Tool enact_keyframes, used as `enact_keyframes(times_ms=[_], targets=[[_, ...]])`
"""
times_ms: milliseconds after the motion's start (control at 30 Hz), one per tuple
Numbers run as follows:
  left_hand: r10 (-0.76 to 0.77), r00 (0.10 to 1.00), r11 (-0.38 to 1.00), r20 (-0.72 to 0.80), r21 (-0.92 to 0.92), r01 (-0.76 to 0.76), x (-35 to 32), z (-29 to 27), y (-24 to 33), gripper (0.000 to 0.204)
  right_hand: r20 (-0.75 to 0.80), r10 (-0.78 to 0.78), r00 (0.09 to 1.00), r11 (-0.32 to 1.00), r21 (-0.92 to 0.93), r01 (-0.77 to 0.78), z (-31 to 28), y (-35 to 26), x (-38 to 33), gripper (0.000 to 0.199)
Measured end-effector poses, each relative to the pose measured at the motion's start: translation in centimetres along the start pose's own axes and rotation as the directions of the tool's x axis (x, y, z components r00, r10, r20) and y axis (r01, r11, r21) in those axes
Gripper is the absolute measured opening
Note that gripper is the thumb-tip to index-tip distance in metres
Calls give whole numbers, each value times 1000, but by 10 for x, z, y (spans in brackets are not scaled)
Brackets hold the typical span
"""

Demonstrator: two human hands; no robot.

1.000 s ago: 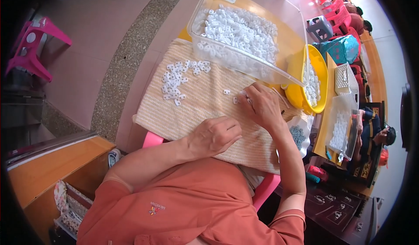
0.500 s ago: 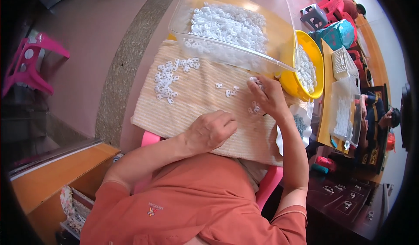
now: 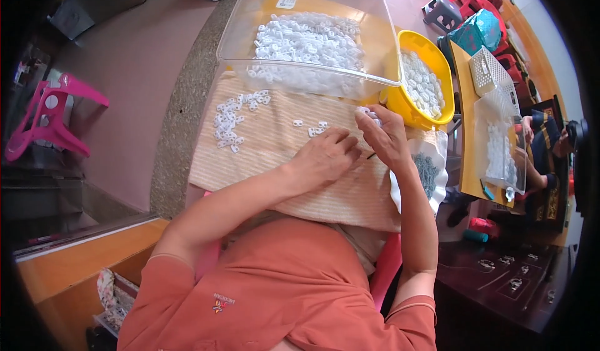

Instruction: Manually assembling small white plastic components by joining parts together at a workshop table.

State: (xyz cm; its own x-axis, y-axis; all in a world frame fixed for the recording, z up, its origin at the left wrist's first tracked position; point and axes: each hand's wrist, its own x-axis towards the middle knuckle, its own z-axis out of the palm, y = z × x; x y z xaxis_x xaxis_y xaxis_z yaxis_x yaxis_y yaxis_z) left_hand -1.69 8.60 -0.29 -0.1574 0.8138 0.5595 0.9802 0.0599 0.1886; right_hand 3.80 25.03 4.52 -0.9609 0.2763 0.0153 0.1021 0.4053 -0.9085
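A: What did the right hand [image 3: 389,140] have?
B: Several white pieces [image 3: 369,115], just right of the frame's centre, with thumb and fingers closed on them.
A: And the left hand [image 3: 325,158]?
B: It was palm down, fingers bent, over the striped cloth [image 3: 269,157] near the centre. I couldn't tell whether it gripped anything.
A: How far along did things look?
B: Partway, I'd judge. A scattered cluster [image 3: 229,123] lay left of centre, and a few loose pieces [image 3: 317,130] lay just above the left hand. The clear bin [image 3: 300,64], upper centre, held a large heap; the yellow basin [image 3: 405,106], upper right, held plenty too. Which were finished and which were left, I couldn't tell.
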Motion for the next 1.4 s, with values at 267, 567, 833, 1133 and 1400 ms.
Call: enact_keyframes(times_ms=[267,567,833,1133,1400], targets=[[58,997,998,42,13,-59,-3,-8,-8,11,-30,4,1000,995,95,-1,-2,10,-3,22],[14,984,999,178,-52,-5,-1,-10,-10,9,-43,-16,999,984,175,24,-4,11,-10,22],[-54,990,983,131,-167,75,4,-12,-9,7,-30,-6,1000,979,202,12,-5,13,-10,22],[-128,978,975,163,-163,154,15,6,1,10,-46,23,999,984,177,-15,-6,5,-11,23],[-118,925,980,361,-109,168,27,9,4,16,-50,58,997,976,214,-46,-5,1,-14,23]])
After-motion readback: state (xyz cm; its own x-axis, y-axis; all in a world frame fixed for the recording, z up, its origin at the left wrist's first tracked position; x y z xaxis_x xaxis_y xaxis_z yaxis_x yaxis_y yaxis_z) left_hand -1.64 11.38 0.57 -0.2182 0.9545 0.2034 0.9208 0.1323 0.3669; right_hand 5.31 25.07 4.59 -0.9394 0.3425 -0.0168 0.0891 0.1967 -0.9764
